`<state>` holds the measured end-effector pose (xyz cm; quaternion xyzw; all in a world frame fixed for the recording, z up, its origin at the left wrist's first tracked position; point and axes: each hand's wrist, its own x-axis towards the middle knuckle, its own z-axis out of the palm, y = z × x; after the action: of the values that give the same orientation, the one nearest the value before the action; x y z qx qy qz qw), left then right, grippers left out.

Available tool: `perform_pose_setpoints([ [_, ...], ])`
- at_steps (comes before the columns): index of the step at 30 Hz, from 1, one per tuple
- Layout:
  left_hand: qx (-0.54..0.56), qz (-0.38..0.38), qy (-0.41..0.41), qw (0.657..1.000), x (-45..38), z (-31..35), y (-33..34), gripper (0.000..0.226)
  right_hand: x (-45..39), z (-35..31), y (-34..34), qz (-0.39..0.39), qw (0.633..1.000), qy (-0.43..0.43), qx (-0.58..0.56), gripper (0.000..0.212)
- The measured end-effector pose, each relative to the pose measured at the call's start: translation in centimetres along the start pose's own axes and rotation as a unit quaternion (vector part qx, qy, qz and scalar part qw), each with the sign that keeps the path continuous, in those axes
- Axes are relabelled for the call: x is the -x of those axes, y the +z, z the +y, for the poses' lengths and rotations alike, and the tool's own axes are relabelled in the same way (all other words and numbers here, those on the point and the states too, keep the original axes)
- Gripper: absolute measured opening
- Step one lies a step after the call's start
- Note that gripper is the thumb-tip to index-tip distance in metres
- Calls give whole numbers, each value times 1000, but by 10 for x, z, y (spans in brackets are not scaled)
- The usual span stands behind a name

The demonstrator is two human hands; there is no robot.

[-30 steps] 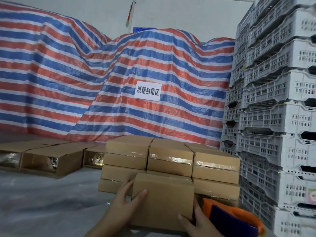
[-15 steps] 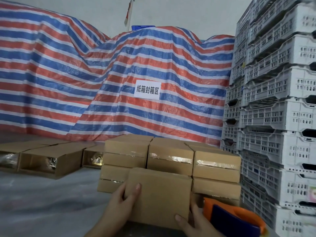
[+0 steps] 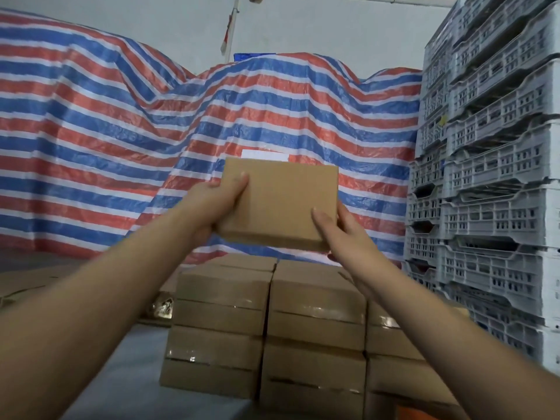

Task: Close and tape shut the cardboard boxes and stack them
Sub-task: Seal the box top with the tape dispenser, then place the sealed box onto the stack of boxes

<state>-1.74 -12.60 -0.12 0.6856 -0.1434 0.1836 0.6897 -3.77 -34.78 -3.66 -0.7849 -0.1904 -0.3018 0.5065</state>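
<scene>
Closed cardboard box (image 3: 280,204) held up in the air at centre frame, well above the stack of taped boxes (image 3: 266,328) at 6 o'clock, touching none of them. Left hand (image 3: 216,201) grasping the box's left edge, thumb laid across the near face, remaining fingers hidden behind the cardboard. Right hand (image 3: 339,234) grasping the lower right corner at 4 o'clock of the box, thumb on the near face, other fingers wrapped underneath and mostly out of sight. Tape on the held box impossible to make out from this side.

Stack below: two layers visible, shiny tape strips across the fronts, right-hand column partly covered by the right forearm and cut off at the bottom edge. Small orange patch (image 3: 409,412) at 5 o'clock, cropped by the frame, too little showing to identify. At 8 o'clock, something glinting (image 3: 162,306) beside the stack, half hidden by the left forearm. Grey desk (image 3: 133,374) surface showing between the forearm and the stack.

White label (image 3: 263,154) at 12 o'clock of the held box, nearly all hidden behind it, text unreadable. Striped red, white and blue tarp (image 3: 121,131) across the back. Tower of grey plastic crates (image 3: 491,177) at 3 o'clock, cut off at the right edge.
</scene>
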Motion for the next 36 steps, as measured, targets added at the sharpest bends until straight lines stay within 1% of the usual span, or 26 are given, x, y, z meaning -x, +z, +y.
perform_pose_setpoints([
  [3,48,-51,-54,996,-56,9,-8,31,-61,6,13,1,999,52,-10,61],
  [5,74,-41,-66,994,-94,3,-13,32,-97,15,25,-11,993,114,-41,61],
  [7,81,-21,-85,993,-126,-10,-15,39,-125,28,37,-22,981,180,-71,52],
  [8,83,-22,-102,991,-139,-18,-14,38,-137,36,44,-30,977,201,-71,47],
  [10,77,-26,-148,986,-160,-35,-8,32,-158,54,54,-52,971,227,-43,43],
  [12,61,-10,-188,980,-177,-53,-4,30,-174,70,63,-75,964,255,-3,45],
  [14,31,3,-207,978,-191,-66,-2,30,-185,84,69,-95,953,287,30,48],
  [16,19,-1,-219,976,-201,-74,-3,32,-192,95,74,-110,942,310,59,53],
  [20,15,-15,-230,973,-218,-84,-6,34,-203,106,81,-121,933,324,101,69],
  [25,8,-21,-238,971,-241,-100,-10,42,-212,108,91,-125,921,331,164,101],
  [27,7,-23,-243,970,-245,-109,-11,46,-212,110,94,-132,911,336,199,110],
  [31,12,-36,-244,969,-243,-124,-10,38,-209,115,100,-134,906,334,225,112],
  [34,19,-34,-208,977,-237,-127,-10,28,-208,114,101,-128,909,330,222,110],
  [36,20,-21,-178,984,-231,-128,-11,26,-207,113,99,-121,911,324,226,110],
])
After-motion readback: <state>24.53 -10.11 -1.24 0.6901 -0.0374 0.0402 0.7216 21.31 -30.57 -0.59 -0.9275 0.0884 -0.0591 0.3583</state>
